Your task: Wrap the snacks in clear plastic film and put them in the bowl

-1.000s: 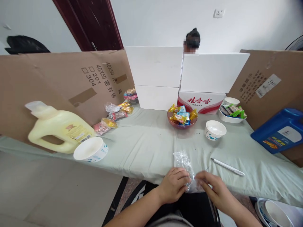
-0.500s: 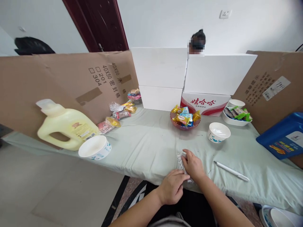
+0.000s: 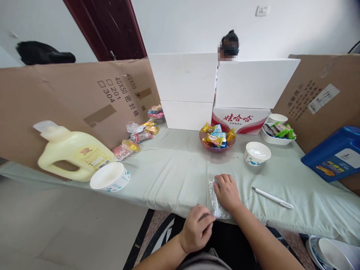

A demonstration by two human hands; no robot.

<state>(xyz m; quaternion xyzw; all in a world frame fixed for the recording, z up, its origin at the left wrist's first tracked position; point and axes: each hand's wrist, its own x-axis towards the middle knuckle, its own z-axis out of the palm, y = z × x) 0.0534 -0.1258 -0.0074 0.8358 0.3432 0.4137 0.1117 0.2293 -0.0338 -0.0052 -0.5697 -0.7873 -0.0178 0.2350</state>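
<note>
A crinkled clear plastic bag [image 3: 216, 205] lies folded flat near the front edge of the cloth-covered table. Across its far right part rests my right hand [image 3: 228, 193], palm down with the fingers extended. My left hand [image 3: 198, 229] is curled at the table edge, its fingertips at the bag's near left corner; what lies under those tips is partly hidden. To the right of my right hand is a white pen [image 3: 272, 197]. Beyond the hands stand a pinkish glass bowl [image 3: 216, 149] of wrapped snacks and a white paper bowl [image 3: 256, 153].
Left are a yellow jug [image 3: 75, 153], a paper bowl [image 3: 112, 180] and several snack packets [image 3: 142, 135]. A blue bottle [image 3: 334, 153] and a white dish [image 3: 277, 139] of snacks stand right. White boxes [image 3: 185, 78] and cardboard [image 3: 70, 86] wall the table; a person's head [image 3: 232, 39] shows behind.
My left hand has drawn back toward me and left, away from my right hand. My right hand has flattened onto the bag, more of which now shows. The view has shifted slightly.
</note>
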